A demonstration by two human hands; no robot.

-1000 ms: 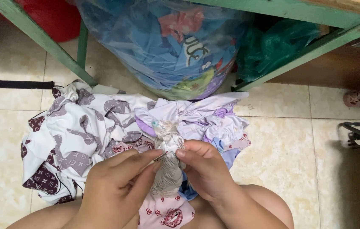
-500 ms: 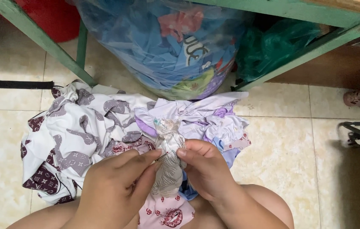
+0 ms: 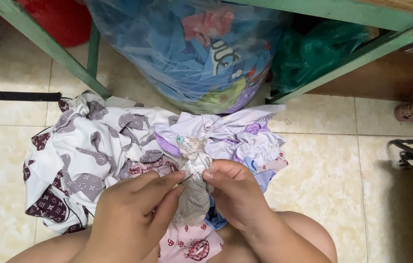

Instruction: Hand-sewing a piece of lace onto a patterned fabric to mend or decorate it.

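At upper centre, a translucent plastic bag (image 3: 192, 53) is seen stuffed with blue printed cloth beneath a green metal frame (image 3: 50, 53). Below it, crumpled patterned garments (image 3: 94, 146) are heaped on the glossy beige tiled floor (image 3: 323, 170). At lower centre, a limp, pale mesh fabric strip (image 3: 192, 190) is pinched between the fingers of the left hand (image 3: 133, 214) and right hand (image 3: 235, 195).
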